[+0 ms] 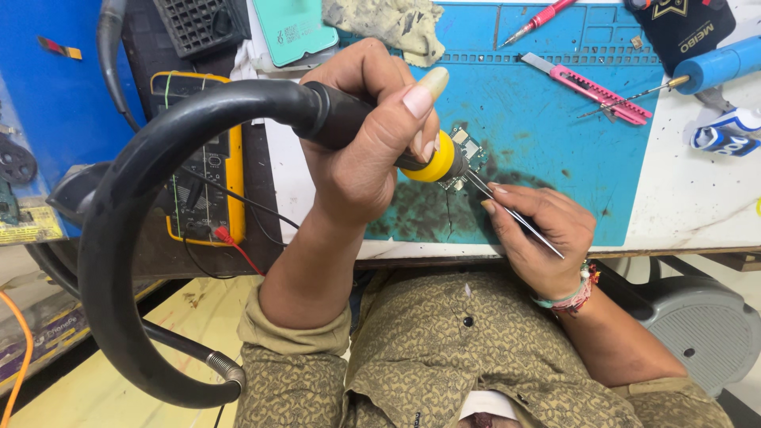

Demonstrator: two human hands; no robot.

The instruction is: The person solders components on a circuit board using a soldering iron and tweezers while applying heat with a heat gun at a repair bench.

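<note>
Fingers of the left hand [361,135] wrap tight around the black handle of a hot-air tool [372,131], whose yellow collar sits at centre frame and points down at a small circuit board [466,147]. A thick black hose [127,206] loops from the handle out across the left of the frame. Just right of centre, the right hand [539,230] pinches a pair of thin metal tweezers [515,215] between thumb and fingertips, their tips touching the board's lower edge. The board lies on a stained blue work mat [555,135], near its left side. A yellow multimeter [210,158] lies at left, a pink utility knife [587,87] at upper right, and a crumpled rag [396,24] at the top.
</note>
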